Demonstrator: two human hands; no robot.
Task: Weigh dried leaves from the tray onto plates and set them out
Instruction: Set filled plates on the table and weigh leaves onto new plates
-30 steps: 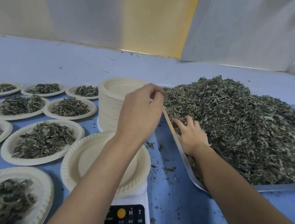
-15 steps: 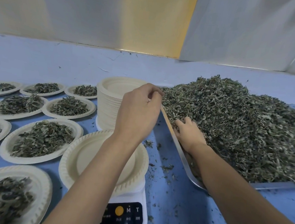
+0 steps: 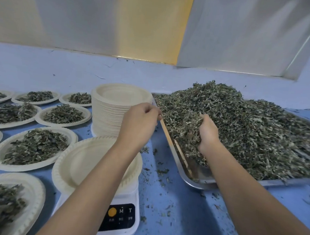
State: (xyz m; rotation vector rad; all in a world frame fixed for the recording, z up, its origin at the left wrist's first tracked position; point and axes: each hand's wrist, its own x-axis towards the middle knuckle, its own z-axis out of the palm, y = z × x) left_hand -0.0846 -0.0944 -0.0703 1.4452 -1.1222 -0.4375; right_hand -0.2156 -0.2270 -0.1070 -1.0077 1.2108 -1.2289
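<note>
My right hand [image 3: 207,135] sits at the nine-o'clock edge of the heap of dried grey-green leaves [image 3: 256,136] in the shallow steel tray [image 3: 199,182], fingers curled round a loose clump. The leaves look featherlight, crumbly and quick to spill, so I'd cup from beneath. My left hand [image 3: 139,123] curls at the tray's rim; whether it grips I cannot tell. The empty cream paper plate [image 3: 80,159] lies at eight o'clock.
</note>
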